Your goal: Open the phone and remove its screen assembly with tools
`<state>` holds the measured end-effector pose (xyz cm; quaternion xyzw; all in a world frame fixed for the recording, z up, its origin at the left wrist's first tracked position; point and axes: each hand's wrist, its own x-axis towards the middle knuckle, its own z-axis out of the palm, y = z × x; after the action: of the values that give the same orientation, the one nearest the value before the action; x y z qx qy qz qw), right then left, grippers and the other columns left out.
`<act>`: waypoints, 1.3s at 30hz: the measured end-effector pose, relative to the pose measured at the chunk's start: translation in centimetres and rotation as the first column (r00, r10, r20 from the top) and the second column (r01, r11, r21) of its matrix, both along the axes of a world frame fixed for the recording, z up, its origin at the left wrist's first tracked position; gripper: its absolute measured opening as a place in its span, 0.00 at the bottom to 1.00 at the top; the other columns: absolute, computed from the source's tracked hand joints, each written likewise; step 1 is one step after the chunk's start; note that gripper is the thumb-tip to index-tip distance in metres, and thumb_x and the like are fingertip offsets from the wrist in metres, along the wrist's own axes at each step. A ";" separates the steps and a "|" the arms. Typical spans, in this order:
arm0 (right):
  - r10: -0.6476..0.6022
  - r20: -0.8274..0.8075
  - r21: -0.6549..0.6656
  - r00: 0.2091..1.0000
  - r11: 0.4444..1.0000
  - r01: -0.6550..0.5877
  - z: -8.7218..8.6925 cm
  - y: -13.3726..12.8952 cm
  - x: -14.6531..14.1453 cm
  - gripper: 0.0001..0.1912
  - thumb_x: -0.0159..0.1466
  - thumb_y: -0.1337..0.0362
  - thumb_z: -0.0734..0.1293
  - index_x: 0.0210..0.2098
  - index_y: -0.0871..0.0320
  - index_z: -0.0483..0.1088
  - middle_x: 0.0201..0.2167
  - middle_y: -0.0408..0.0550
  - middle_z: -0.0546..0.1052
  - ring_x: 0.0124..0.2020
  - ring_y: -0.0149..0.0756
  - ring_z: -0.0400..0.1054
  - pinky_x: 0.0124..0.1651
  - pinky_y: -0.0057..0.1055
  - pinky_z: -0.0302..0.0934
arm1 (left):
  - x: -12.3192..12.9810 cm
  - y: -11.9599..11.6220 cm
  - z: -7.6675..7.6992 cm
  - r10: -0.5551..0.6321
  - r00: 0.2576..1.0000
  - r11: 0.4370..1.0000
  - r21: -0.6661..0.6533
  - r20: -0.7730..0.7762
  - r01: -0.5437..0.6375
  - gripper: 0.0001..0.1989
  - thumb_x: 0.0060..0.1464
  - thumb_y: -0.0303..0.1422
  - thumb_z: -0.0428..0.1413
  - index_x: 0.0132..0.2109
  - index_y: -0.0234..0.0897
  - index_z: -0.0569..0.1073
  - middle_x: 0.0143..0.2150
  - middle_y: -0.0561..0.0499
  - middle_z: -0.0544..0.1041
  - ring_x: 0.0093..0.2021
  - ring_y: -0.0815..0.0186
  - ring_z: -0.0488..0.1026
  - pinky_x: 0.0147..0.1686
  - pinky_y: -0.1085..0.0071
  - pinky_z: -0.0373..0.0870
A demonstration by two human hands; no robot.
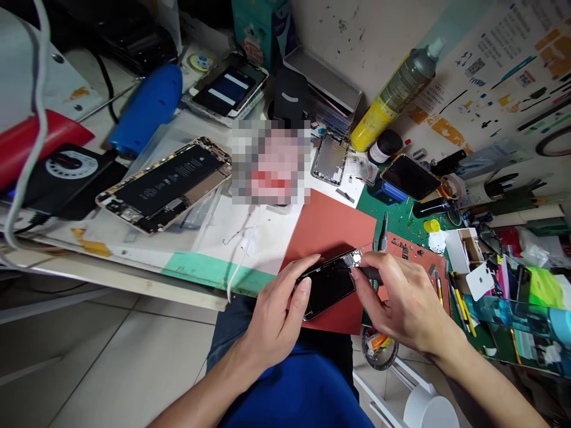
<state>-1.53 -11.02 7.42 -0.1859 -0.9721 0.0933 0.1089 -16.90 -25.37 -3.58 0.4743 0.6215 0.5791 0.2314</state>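
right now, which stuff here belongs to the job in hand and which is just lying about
Seemingly in the job:
black phone panel, at the left hand and right hand
red-brown mat beneath

Probably just lying about:
yellow spray can
clear blue bottle
teal box

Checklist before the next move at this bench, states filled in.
1. Left hand steadying the dark phone part: ok, it holds the side.
2. Right hand at the work spot: ok, thumb and fingers at the far right corner.
3. Right hand's exact grip: cannot tell, its fingers hide it.
4. Phone part lying flat on the red mat: cannot tell, contact is hidden.
5. Mat area beyond the right hand free of loose small parts: not ok, several lie there.
6. Opened phone with battery clear of both hands: ok, well to the left.
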 end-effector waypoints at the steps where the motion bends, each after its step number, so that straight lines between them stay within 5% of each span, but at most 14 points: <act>1: 0.002 -0.003 -0.007 1.000 1.000 -0.002 -0.1 -0.1 0.1 0.06 0.74 0.69 0.64 0.50 0.58 0.65 0.36 0.51 0.80 0.32 0.40 0.77 0.32 0.35 0.69 | 0.0 0.0 0.0 0.001 1.000 1.000 0.010 -0.013 -0.001 0.20 0.73 0.27 0.49 0.68 0.42 0.69 0.63 0.47 0.80 0.62 0.63 0.78 0.62 0.68 0.74; 6: -0.059 -0.069 -0.004 0.996 0.998 0.059 -0.7 -0.4 0.5 0.07 0.74 0.68 0.66 0.51 0.59 0.66 0.35 0.49 0.81 0.31 0.38 0.79 0.32 0.33 0.71 | -0.1 0.2 0.1 -0.020 0.997 0.997 0.079 -0.069 0.025 0.22 0.70 0.22 0.51 0.67 0.42 0.70 0.63 0.46 0.78 0.65 0.64 0.74 0.65 0.67 0.72; 10: -0.246 -0.194 -0.203 0.950 0.957 0.206 -0.5 -0.8 2.0 0.08 0.71 0.70 0.69 0.48 0.55 0.68 0.36 0.44 0.80 0.31 0.32 0.78 0.33 0.27 0.72 | 0.0 0.3 0.4 -0.008 0.995 0.995 0.093 -0.104 0.018 0.19 0.69 0.21 0.55 0.62 0.39 0.73 0.64 0.45 0.76 0.66 0.66 0.73 0.67 0.68 0.69; 12: -0.452 -0.257 -0.388 0.854 0.858 0.337 -0.6 -0.9 2.9 0.09 0.69 0.67 0.73 0.46 0.54 0.69 0.36 0.43 0.78 0.30 0.31 0.76 0.31 0.25 0.70 | 0.2 0.4 0.3 0.000 0.994 0.995 0.102 -0.106 0.010 0.17 0.68 0.21 0.56 0.60 0.39 0.75 0.64 0.45 0.75 0.65 0.66 0.74 0.67 0.68 0.70; 14: -0.652 -0.250 -0.625 0.716 0.673 0.395 -1.2 -1.1 3.7 0.10 0.68 0.63 0.75 0.43 0.53 0.70 0.32 0.40 0.75 0.27 0.30 0.73 0.27 0.25 0.67 | 0.4 0.5 0.2 0.015 0.994 0.994 0.110 -0.109 -0.003 0.16 0.67 0.21 0.58 0.58 0.39 0.76 0.64 0.46 0.75 0.64 0.66 0.74 0.66 0.68 0.71; 17: -0.799 -0.166 -0.891 0.578 0.372 0.258 -2.6 -1.2 4.1 0.12 0.68 0.59 0.77 0.41 0.54 0.71 0.26 0.37 0.71 0.23 0.28 0.67 0.25 0.24 0.63 | 0.6 0.7 -0.2 0.027 0.992 0.994 0.106 -0.122 -0.014 0.15 0.66 0.22 0.60 0.56 0.41 0.77 0.63 0.46 0.75 0.64 0.65 0.75 0.65 0.68 0.72; 19: -0.832 -0.125 -0.957 0.540 0.244 0.154 -3.4 -1.4 4.0 0.13 0.66 0.59 0.78 0.40 0.54 0.71 0.26 0.37 0.70 0.23 0.27 0.67 0.25 0.24 0.62 | 0.6 0.7 -0.3 0.028 0.992 0.995 0.101 -0.125 -0.015 0.14 0.66 0.22 0.61 0.55 0.41 0.78 0.63 0.46 0.75 0.63 0.65 0.76 0.65 0.69 0.72; 21: -0.853 -0.102 -0.977 0.512 0.181 0.108 -3.8 -1.6 3.8 0.14 0.64 0.58 0.80 0.39 0.55 0.73 0.27 0.38 0.70 0.23 0.27 0.67 0.25 0.23 0.62 | 0.6 0.7 -0.4 0.029 0.992 0.994 0.105 -0.125 -0.016 0.13 0.65 0.23 0.61 0.54 0.41 0.78 0.63 0.46 0.75 0.62 0.65 0.77 0.64 0.69 0.73; 25: -0.863 -0.076 -0.985 0.500 0.142 0.097 -4.1 -2.0 3.4 0.15 0.62 0.58 0.81 0.38 0.56 0.73 0.29 0.38 0.70 0.24 0.26 0.68 0.26 0.24 0.63 | 0.6 0.7 -0.5 0.027 0.992 0.993 0.122 -0.124 -0.012 0.11 0.66 0.24 0.61 0.52 0.41 0.78 0.62 0.46 0.76 0.61 0.64 0.77 0.62 0.69 0.74; 29: -0.847 -0.083 -0.980 0.525 0.164 0.110 -4.0 -2.1 3.4 0.15 0.64 0.57 0.80 0.38 0.55 0.72 0.27 0.38 0.71 0.24 0.27 0.69 0.26 0.23 0.64 | 0.5 0.7 -0.6 0.016 0.994 0.992 0.129 -0.111 -0.001 0.10 0.67 0.22 0.59 0.49 0.41 0.78 0.61 0.46 0.76 0.60 0.66 0.78 0.60 0.71 0.75; 31: -0.829 -0.113 -0.959 0.548 0.236 0.159 -3.7 -2.2 3.6 0.14 0.66 0.57 0.78 0.39 0.54 0.71 0.26 0.37 0.72 0.24 0.27 0.69 0.26 0.23 0.64 | 0.4 0.7 -0.6 0.011 0.995 0.992 0.130 -0.101 0.003 0.10 0.67 0.21 0.58 0.48 0.41 0.78 0.60 0.47 0.77 0.59 0.66 0.78 0.59 0.71 0.75; 34: -0.757 -0.215 -0.797 0.617 0.501 0.338 -2.9 -2.5 4.1 0.12 0.68 0.60 0.76 0.43 0.53 0.70 0.28 0.39 0.74 0.24 0.29 0.70 0.26 0.24 0.66 | 0.2 0.7 -0.4 0.024 0.997 0.993 0.120 -0.080 -0.014 0.10 0.67 0.22 0.58 0.48 0.41 0.77 0.59 0.47 0.77 0.59 0.66 0.78 0.57 0.71 0.75; 37: -0.556 -0.309 -0.426 0.772 0.806 0.411 -2.3 -2.9 4.0 0.10 0.69 0.66 0.74 0.44 0.54 0.70 0.30 0.39 0.76 0.25 0.28 0.73 0.27 0.23 0.69 | 0.1 0.6 -0.3 0.038 0.997 0.994 0.107 -0.065 -0.030 0.09 0.68 0.22 0.57 0.49 0.41 0.76 0.58 0.46 0.78 0.59 0.66 0.78 0.56 0.70 0.75; 39: -0.416 -0.316 -0.244 0.853 0.904 0.350 -2.2 -3.1 3.5 0.09 0.69 0.70 0.72 0.45 0.54 0.68 0.29 0.38 0.76 0.24 0.27 0.74 0.29 0.21 0.71 | 0.0 0.5 -0.3 0.039 0.998 0.994 0.102 -0.052 -0.034 0.08 0.69 0.23 0.56 0.49 0.41 0.75 0.57 0.46 0.79 0.59 0.65 0.78 0.56 0.69 0.75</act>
<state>1.95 -14.09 5.22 -0.3649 -0.8662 0.1885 0.2845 -16.90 -24.88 -3.84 0.4892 0.6060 0.6009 0.1799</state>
